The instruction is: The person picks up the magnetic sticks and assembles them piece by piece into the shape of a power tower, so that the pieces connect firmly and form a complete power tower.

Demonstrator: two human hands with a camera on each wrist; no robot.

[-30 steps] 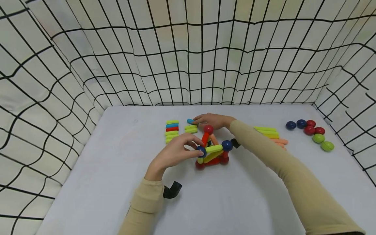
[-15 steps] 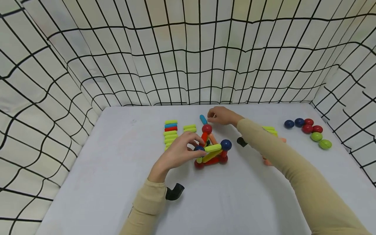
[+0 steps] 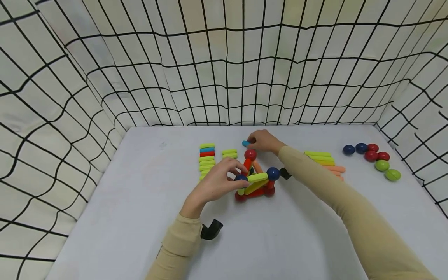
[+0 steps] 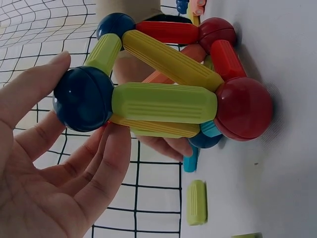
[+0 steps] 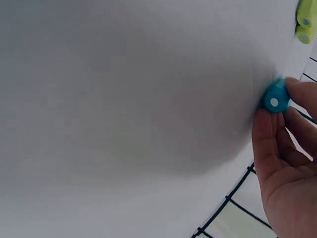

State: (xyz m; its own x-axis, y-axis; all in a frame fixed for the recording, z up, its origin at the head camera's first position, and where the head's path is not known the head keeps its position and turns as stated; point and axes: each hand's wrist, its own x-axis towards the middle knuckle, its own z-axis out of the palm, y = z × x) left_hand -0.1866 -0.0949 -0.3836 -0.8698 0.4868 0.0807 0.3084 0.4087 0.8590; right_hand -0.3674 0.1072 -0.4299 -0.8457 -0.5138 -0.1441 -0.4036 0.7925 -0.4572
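"What's showing nearest?"
"A beige sleeve (image 3: 178,241) is covering the left forearm above the white table (image 3: 273,249), and a bent black piece (image 3: 211,229) is jutting out beside its cuff."

"What's the left hand (image 3: 215,181) doing?"
"It's gripping a dark blue ball (image 4: 83,99) between thumb and fingers. That ball is forming an upper corner of the ball-and-rod frame (image 3: 257,177), which is standing mid-table. A lime ribbed rod (image 4: 164,103) is joining it to a red ball (image 4: 244,109) at the base, and a yellow ribbed rod (image 4: 172,59) is slanting across."

"Beyond that?"
"To the right, salmon rods (image 3: 335,168) and lime rods (image 3: 317,154) are lying in a group; farther right, loose balls (image 3: 371,156) in dark blue, red and green are clustering. To the left, a column of rods (image 3: 207,158) is lying beside a lime pair (image 3: 229,154)."

"And the right hand (image 3: 265,140)?"
"Apart from the left, it's pinching a light-blue rod (image 5: 276,96) just behind the frame. I cannot tell whether that rod is touching it."

"Farthest back?"
"Black netting (image 3: 243,77) is hanging before pale cloth."
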